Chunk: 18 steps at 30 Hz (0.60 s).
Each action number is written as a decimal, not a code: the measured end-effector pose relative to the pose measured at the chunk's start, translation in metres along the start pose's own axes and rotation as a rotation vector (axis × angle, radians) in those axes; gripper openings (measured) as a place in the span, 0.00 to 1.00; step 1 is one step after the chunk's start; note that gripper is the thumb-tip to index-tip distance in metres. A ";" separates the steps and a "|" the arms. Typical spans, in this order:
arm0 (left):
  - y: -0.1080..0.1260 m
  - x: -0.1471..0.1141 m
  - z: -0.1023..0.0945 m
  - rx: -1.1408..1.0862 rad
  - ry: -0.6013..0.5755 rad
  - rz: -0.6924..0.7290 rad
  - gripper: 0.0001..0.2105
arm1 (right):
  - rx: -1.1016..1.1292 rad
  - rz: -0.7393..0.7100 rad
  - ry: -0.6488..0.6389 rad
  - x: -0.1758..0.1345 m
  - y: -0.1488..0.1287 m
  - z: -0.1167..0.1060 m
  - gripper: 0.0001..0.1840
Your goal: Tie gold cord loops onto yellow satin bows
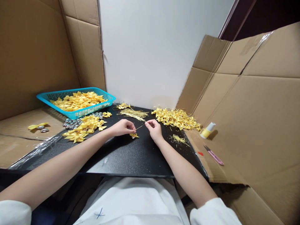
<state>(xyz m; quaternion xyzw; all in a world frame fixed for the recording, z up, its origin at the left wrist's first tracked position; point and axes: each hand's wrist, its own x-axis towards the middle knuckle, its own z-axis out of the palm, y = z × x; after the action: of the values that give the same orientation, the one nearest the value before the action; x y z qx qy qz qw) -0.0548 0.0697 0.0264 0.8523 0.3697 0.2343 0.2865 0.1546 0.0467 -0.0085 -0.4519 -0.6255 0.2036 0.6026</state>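
Between my hands a thin gold cord (140, 127) is stretched taut above the black table. My left hand (125, 127) is closed in a pinch on its left end. A small yellow ribbon bow (134, 135) with a shiny bit on it hangs or lies just below those fingertips; I cannot tell which. My right hand (153, 128) pinches the cord's other end. Just behind the hands lies a bundle of cut gold cords (133, 113). A heap of yellow bows with cord loops (175, 118) sits beyond my right hand.
At the back left stands a blue basket (75, 114) of yellow bows. Before it lie loose bows (86, 125) and silvery beads (72, 123). On the right are yellow thread scraps (178, 139), a thread spool (207, 130) and pink-handled snips (214, 155). Cardboard walls (257, 118) flank the black table (122, 159).
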 end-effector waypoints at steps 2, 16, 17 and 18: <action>0.000 0.000 -0.001 0.000 -0.009 0.001 0.12 | -0.002 0.003 0.003 0.000 -0.001 0.000 0.11; -0.003 0.002 0.002 -0.010 -0.039 0.042 0.13 | 0.012 0.002 -0.006 0.000 -0.001 0.001 0.11; -0.003 0.002 0.002 -0.013 -0.042 0.043 0.13 | 0.011 0.001 -0.006 0.000 -0.001 0.001 0.11; -0.003 0.002 0.002 -0.014 -0.043 0.044 0.12 | 0.011 0.001 -0.005 0.000 -0.001 0.001 0.11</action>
<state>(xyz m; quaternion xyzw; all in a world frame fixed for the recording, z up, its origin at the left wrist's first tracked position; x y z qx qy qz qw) -0.0536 0.0727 0.0232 0.8630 0.3428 0.2249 0.2952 0.1536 0.0469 -0.0080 -0.4483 -0.6258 0.2084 0.6033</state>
